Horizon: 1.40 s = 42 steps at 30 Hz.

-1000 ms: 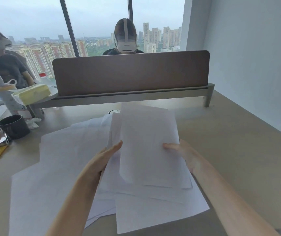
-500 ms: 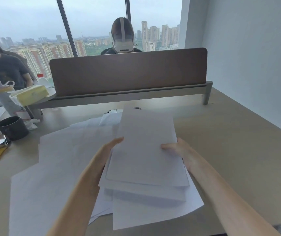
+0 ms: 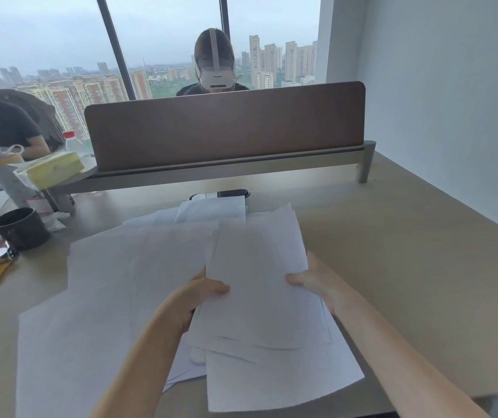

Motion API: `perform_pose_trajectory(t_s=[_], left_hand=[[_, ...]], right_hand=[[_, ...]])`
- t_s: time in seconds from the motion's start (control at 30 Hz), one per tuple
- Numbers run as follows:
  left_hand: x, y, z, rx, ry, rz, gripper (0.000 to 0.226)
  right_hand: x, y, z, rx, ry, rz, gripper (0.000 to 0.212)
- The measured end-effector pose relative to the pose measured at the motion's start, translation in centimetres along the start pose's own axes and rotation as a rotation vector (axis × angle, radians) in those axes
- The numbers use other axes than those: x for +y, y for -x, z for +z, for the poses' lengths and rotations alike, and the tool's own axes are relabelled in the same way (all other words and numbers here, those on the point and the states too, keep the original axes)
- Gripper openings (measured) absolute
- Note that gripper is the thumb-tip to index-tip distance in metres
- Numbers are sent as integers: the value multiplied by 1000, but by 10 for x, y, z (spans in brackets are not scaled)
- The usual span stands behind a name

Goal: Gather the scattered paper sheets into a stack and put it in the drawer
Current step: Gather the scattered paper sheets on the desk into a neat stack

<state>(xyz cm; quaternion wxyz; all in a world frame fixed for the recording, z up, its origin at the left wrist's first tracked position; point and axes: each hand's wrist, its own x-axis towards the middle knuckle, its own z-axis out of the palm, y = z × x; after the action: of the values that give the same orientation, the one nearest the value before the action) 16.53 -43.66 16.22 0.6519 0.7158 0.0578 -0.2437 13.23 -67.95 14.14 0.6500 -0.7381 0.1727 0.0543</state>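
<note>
Both hands grip a loose bundle of paper sheets [image 3: 260,285] by its long sides, the left hand [image 3: 195,300] with its thumb lying across the top sheet and the right hand [image 3: 317,285] pinching the opposite edge. The bundle is tilted up off the table [image 3: 407,251], its near end fanned out and ragged, with lower sheets poking past the top one. More loose sheets [image 3: 127,285] lie spread over the left half of the table, and a few others [image 3: 211,208] sit at the far side by the divider [image 3: 226,128]. The drawer is not in view. The main risk is that the uneven bundle slips: the sheets are not squared, so a light pinch on the edges may let the lower ones slide out and scatter. It appears that some lower sheets are not in the grip at all, though the overlapping white makes this hard to judge. Sweeping left for the rest could also nudge the dark cup [image 3: 21,227] near the table's left edge.
</note>
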Motion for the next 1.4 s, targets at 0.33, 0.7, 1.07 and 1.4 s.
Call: perform_pose_trajectory(t_s=[0.33, 0.7, 1.07, 1.4], left_hand=[[17, 12, 3, 38, -42, 259, 38], [57, 40, 8, 178, 46, 739, 13], [56, 48, 14, 80, 222, 744, 19], [41, 43, 15, 82, 199, 689, 17]], right_hand=[[-29, 12, -4, 122, -160, -158, 53], [-81, 45, -12, 209, -260, -661, 40], [-91, 60, -17, 140, -350, -763, 38], [-98, 65, -15, 184, -287, -786, 31]])
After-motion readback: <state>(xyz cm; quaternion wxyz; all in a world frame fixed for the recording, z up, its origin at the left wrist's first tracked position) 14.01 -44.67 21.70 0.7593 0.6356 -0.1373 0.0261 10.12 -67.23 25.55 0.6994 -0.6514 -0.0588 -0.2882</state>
